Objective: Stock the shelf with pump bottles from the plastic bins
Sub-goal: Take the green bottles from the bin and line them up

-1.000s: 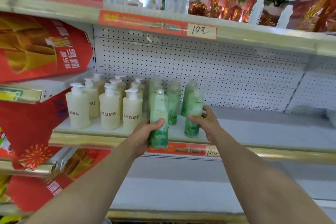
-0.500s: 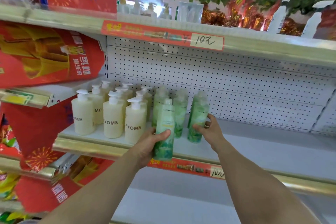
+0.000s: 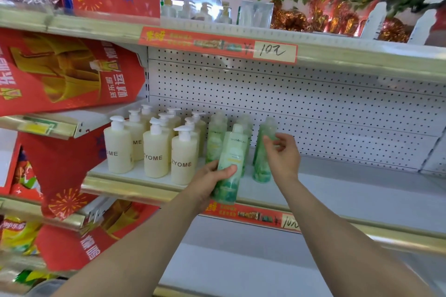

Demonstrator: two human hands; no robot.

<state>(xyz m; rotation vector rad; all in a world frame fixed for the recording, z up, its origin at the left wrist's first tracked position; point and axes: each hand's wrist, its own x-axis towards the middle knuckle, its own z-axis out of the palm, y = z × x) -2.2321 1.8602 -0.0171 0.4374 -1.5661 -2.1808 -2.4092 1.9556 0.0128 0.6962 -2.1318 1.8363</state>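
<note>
Covered rows, blurred print, cropped boxes
The held green bottle (image 3: 230,164) in the left hand (image 3: 212,181) hides much of the rear green bottles (image 3: 216,137). The back cream pump bottles (image 3: 169,116) show only heads, the small print on the price strip (image 3: 217,42) is blurred, and the red boxes (image 3: 60,72) run off the left edge.

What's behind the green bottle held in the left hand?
A green bottle to its left, mostly visible, and a second green bottle showing only its top and edge. Behind them is the pegboard. The held bottle covers the rest.
</note>
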